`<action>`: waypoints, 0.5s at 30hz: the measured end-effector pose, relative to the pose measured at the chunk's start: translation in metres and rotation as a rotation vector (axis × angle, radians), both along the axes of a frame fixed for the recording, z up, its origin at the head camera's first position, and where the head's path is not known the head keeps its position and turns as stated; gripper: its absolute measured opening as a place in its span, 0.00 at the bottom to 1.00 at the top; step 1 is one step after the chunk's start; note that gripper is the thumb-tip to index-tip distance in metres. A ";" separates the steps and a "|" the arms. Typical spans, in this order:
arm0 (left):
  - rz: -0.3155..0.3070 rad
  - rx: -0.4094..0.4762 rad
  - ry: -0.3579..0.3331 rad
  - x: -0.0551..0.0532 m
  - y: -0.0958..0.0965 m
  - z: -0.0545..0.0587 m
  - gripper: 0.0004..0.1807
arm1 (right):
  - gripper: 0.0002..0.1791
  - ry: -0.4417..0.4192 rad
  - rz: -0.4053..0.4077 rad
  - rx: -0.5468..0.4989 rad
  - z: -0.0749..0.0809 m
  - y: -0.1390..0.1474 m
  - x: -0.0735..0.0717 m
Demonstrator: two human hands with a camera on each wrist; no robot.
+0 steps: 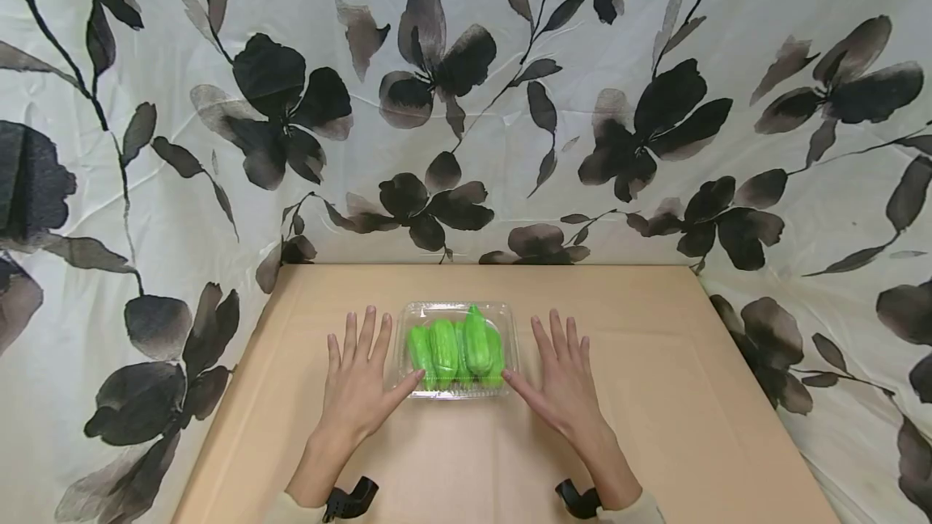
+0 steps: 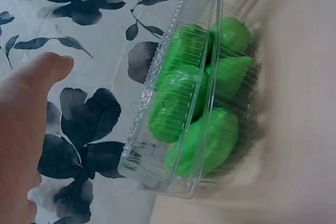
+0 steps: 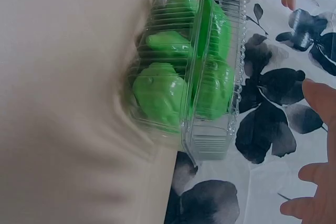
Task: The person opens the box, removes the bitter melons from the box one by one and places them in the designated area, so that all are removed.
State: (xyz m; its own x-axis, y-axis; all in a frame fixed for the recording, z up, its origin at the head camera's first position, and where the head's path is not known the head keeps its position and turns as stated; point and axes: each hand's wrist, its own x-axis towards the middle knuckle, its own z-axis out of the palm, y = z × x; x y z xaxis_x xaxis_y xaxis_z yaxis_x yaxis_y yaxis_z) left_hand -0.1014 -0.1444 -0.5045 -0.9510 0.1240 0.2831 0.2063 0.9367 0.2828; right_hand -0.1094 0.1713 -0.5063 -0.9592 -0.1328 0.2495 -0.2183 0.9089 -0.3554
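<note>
A clear plastic clamshell box [image 1: 455,388] with its lid down sits on the table. Inside lie several bright green, ridged vegetables [image 1: 444,352] that look like small cucumbers or bitter melons; both wrist views show them through the ribbed plastic. To the left of the box, my left hand [image 1: 358,390] is spread flat with its thumb pointing at the near left corner. On the other side, my right hand [image 1: 562,390] is spread likewise, its thumb near the right corner. Neither hand holds anything. The left wrist view shows the left thumb [image 2: 50,69] apart from the box.
The table [image 1: 699,427] has a tan cover. A white cloth with dark flowers [image 1: 437,136] hangs behind it and spreads at both sides. Black wrist mounts [image 1: 353,500] sit on both wrists.
</note>
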 end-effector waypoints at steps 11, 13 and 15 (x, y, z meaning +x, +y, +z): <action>-0.009 0.018 -0.078 0.003 -0.002 -0.002 0.56 | 0.55 -0.013 0.035 -0.014 -0.009 -0.006 -0.002; -0.008 0.026 -0.086 0.004 -0.002 -0.003 0.57 | 0.56 -0.017 0.045 -0.027 -0.011 -0.007 -0.002; -0.009 0.032 -0.089 0.005 -0.002 -0.005 0.58 | 0.57 -0.030 0.052 -0.042 -0.012 -0.009 -0.002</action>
State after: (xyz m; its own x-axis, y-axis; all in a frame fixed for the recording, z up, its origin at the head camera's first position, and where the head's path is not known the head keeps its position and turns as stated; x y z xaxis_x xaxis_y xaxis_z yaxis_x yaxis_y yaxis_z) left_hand -0.0969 -0.1465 -0.5099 -0.9716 0.1250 0.2010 0.1874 0.9250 0.3305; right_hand -0.1115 0.1623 -0.5184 -0.9585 -0.1731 0.2267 -0.2536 0.8808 -0.3998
